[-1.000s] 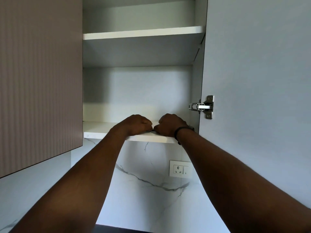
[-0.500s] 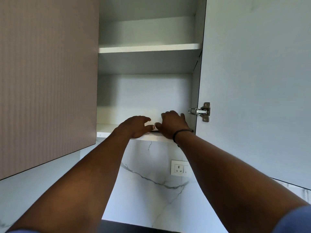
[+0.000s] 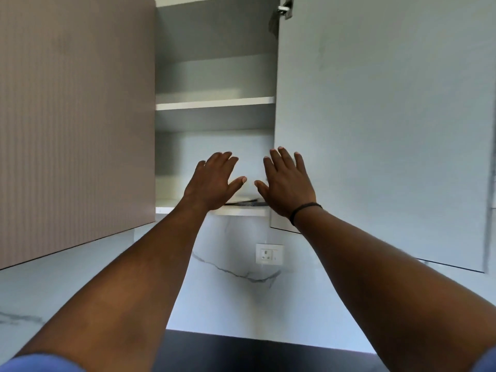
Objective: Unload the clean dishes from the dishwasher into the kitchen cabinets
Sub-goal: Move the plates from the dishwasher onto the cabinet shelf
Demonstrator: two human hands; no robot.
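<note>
With both hands spread wide and empty, left hand [image 3: 213, 181] and right hand [image 3: 287, 183] just above the flat dish [image 3: 243, 202] lying on the lower shelf [image 3: 171, 206]: withdraw straight back, clear of the open door [image 3: 375, 130].

left hand [image 3: 214, 181] spread, empty, 11 o'clock | right hand [image 3: 288, 183] spread, empty, 1 o'clock | flat dish [image 3: 245, 202] on bottom cabinet shelf [image 3: 171, 206] between them

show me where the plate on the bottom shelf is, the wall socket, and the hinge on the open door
plate [image 3: 243, 202]: head view, on its dark rim between the hands.
wall socket [image 3: 269, 254]: head view, middle of its white faceplate.
hinge [image 3: 285, 8]: head view, on the metal arm, top edge.
</note>
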